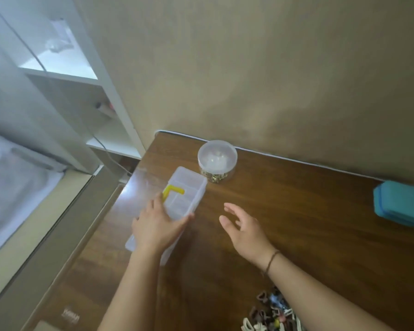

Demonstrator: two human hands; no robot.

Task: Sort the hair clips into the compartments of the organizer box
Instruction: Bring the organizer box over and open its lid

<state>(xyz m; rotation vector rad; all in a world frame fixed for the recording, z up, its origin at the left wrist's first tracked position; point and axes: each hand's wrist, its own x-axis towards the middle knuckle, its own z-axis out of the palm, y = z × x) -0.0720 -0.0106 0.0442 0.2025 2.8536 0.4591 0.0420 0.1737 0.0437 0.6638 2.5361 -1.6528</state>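
Note:
A clear plastic organizer box (187, 187) with a yellow latch lies closed near the left edge of the wooden table (296, 223). My left hand (158, 225) grips it across the middle, with the thumb on its right side and fingers over the left side. Just right of the box, my right hand (244, 228) hovers over the table with fingers spread, holding nothing. A pile of small hair clips (273, 314) in brown, white and mixed colours lies at the bottom of the view, partly behind my right forearm.
A round clear container (217, 156) with gold bits inside stands by the wall behind the box. A teal case (400, 203) sits at the table's far right. White shelves (86, 103) and a bed lie left of the table edge.

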